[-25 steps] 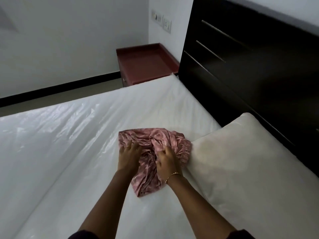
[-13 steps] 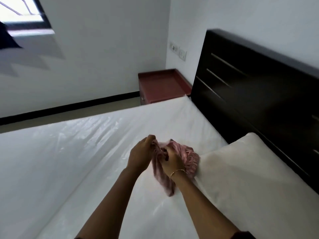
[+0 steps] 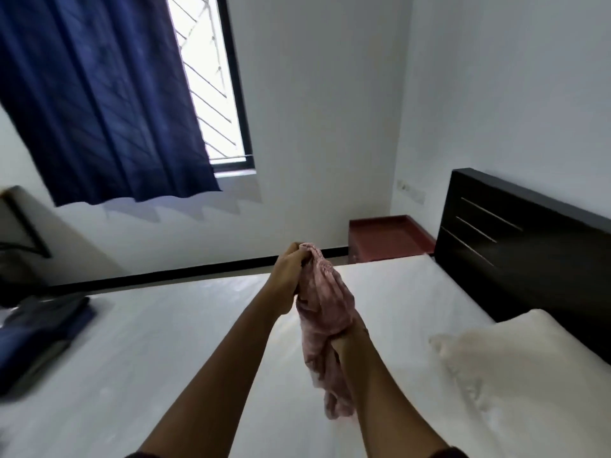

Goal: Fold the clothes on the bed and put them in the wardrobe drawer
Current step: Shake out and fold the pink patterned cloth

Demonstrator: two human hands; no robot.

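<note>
Above the white bed (image 3: 198, 325), you've lifted the pink garment (image 3: 325, 305) off the mattress, left hand (image 3: 287, 279) pinching its top, right hand (image 3: 344, 342) clasping lower: unfolded yet, ready for shaking out.

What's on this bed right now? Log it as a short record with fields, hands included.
setting: bedroom, white bed with dark headboard
garment: pink garment, bunched, lifted clear of the bed
left hand: left hand grips garment's top edge
right hand: right hand mostly hidden by the cloth, seems to hold it lower down
other clothes: dark blue folded stack at bed's left edge
pillow: cream pillow by the headboard
fold status: not yet folded
</note>
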